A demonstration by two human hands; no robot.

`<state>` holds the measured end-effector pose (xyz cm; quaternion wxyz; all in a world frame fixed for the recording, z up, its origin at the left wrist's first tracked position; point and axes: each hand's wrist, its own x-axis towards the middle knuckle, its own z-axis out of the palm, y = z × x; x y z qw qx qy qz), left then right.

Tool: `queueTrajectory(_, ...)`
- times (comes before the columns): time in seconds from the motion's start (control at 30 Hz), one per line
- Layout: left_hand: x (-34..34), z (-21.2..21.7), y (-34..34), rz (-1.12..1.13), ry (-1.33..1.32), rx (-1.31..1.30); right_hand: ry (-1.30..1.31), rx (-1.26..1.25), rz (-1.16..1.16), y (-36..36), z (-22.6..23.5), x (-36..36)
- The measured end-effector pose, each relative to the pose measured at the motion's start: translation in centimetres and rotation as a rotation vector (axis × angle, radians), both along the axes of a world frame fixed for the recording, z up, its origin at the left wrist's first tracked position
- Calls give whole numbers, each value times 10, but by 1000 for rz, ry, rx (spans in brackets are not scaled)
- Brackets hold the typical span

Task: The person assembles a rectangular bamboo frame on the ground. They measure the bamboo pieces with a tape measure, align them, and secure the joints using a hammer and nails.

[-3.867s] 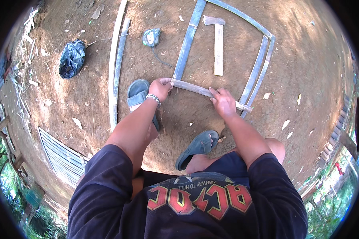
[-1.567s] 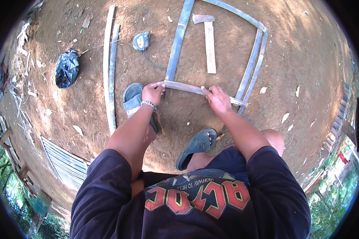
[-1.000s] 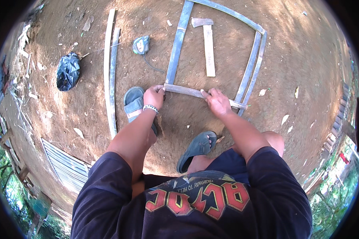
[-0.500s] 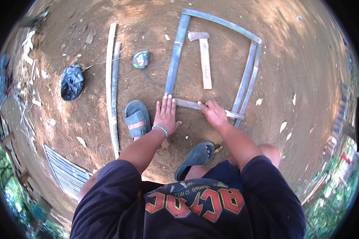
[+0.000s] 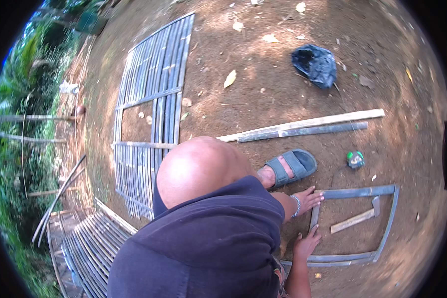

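Note:
A four-sided frame of grey-blue bamboo strips lies on the bare soil at the lower right. My left hand, with a chain bracelet on the wrist, lies flat with fingers stretched over one corner of it. On the short bamboo slat along the frame's near side, my right hand has its fingers bent and seems to grip it; its underside is hidden. An axe with a pale wooden handle rests inside the frame. Just outside is a green and dark tape measure.
Two long strips lie past my sandalled foot. A crumpled black plastic bag sits farther off. At left are a large slatted bamboo panel with an opening, a raised slatted platform, poles and greenery.
My view has swung to the left, bringing the bamboo panel, platform and greenery into sight. Both hands remain at the same side of the frame; the axe still lies inside it.

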<state>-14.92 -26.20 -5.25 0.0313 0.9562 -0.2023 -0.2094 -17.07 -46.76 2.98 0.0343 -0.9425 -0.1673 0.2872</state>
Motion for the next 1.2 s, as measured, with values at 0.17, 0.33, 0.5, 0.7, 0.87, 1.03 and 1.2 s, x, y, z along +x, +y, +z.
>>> queueTrajectory(0.17,7,-2,-10,44,89,4,40,53,243,29,-4,20)
queueTrajectory(0.33,21,13,0,13,134,-19,59,19,219,54,-15,42)
queueTrajectory(0.5,15,-2,-8,60,138,-45,194,-85,161,80,8,56)
queueTrajectory(0.7,24,-6,-13,63,176,-70,235,-167,203,86,6,65)
queueTrajectory(0.87,22,17,2,-20,248,-37,249,-101,223,79,1,62)
queueTrajectory(1.03,14,12,1,89,250,-68,239,0,229,76,-3,56)
queueTrajectory(1.2,28,13,1,52,155,-143,262,-111,194,93,7,71)
